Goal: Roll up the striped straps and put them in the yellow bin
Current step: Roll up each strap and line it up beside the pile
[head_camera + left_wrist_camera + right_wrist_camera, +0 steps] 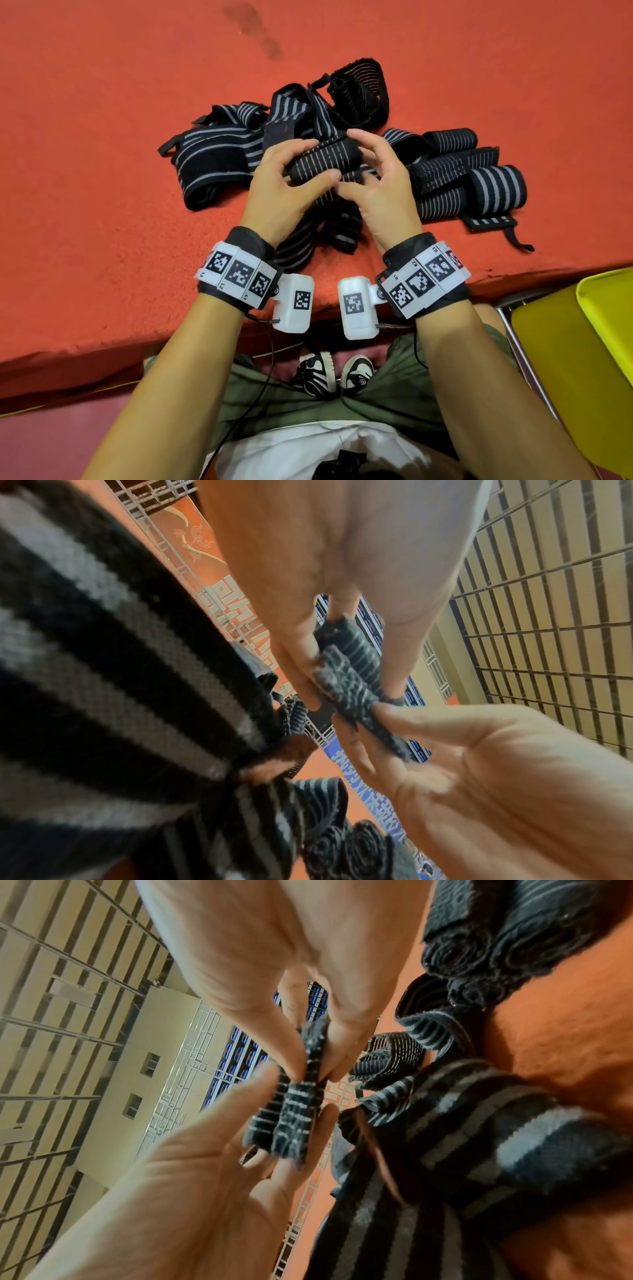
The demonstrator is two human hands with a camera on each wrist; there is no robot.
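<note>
Both pinching one strap [325, 161]: left hand [277, 181] and right hand [380, 185]; loose straps [219, 154] beyond, bin [561, 359] right.

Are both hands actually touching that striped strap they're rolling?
Touching. The head view shows the left hand and right hand curled round the striped strap; both wrist views show fingertips pinching its edge.
</note>
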